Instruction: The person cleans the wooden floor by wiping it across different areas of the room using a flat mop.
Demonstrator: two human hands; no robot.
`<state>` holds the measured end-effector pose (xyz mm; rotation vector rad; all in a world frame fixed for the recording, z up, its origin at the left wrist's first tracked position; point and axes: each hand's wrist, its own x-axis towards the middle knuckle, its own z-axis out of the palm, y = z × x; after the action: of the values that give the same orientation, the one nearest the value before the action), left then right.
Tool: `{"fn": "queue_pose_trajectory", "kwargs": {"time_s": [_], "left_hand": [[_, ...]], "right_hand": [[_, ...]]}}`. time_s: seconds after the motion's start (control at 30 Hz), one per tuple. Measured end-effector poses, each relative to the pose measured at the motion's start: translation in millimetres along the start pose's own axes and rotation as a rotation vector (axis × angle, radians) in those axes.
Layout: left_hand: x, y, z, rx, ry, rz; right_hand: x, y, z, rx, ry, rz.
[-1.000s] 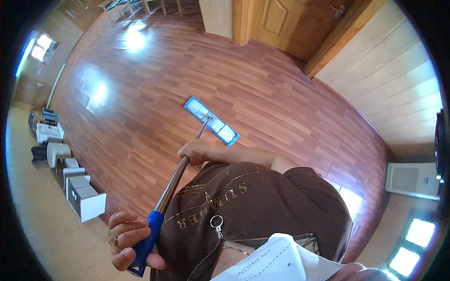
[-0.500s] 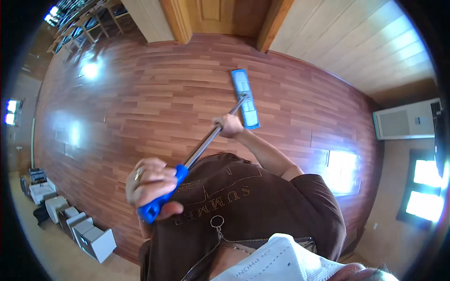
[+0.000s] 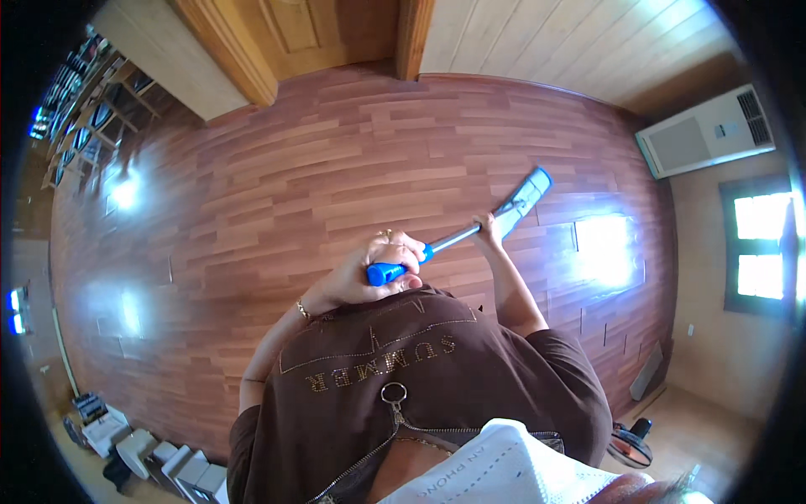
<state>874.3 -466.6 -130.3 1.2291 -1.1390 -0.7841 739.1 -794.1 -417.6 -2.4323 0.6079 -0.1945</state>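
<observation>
I hold a flat mop with both hands. My left hand [image 3: 374,267] is closed around the blue grip at the top end of the metal handle [image 3: 457,238], close to my chest. Further down the shaft, my right hand [image 3: 488,227] grips the handle near the mop head. The blue and white flat mop head [image 3: 525,195] rests on the reddish wooden floor [image 3: 336,176] to my right front. A ring shows on my left hand and a thin bracelet on that wrist.
A white floor-standing air conditioner [image 3: 705,133] stands against the right wall. A wooden door [image 3: 302,34] is ahead. White boxes [image 3: 168,466] sit at the lower left, shelves [image 3: 92,101] at the far left, and a small fan [image 3: 631,443] at the lower right.
I have turned to the right. The mop head has swung from the front over to the right, near the air conditioner, and my left hand has risen to chest height.
</observation>
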Motion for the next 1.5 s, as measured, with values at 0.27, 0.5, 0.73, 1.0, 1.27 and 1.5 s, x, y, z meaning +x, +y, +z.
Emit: {"fn": "queue_pose_trajectory", "kwargs": {"time_s": [0.27, 0.5, 0.73, 1.0, 1.27, 1.5], "left_hand": [[37, -5, -35, -0.097, -0.252, 0.038], [65, 2, -84, -0.171, -0.264, -0.035], [77, 11, -132, -0.204, -0.137, -0.042], [75, 22, -148, -0.013, 0.024, -0.017], [72, 68, -172, 0.424, 0.276, -0.006], [40, 136, -154, 0.649, 0.559, -0.005]], "right_hand": [[-88, -35, -2, -0.034, 0.266, 0.267], [-83, -82, 7, -0.069, 0.093, 0.494], [-9, -105, 6, -0.096, 0.054, 0.449], [111, -88, 7, -0.024, 0.045, -0.044], [243, -154, 40, -0.007, -0.165, -0.341], [265, -289, 77, 0.203, -0.324, -0.696]]}}
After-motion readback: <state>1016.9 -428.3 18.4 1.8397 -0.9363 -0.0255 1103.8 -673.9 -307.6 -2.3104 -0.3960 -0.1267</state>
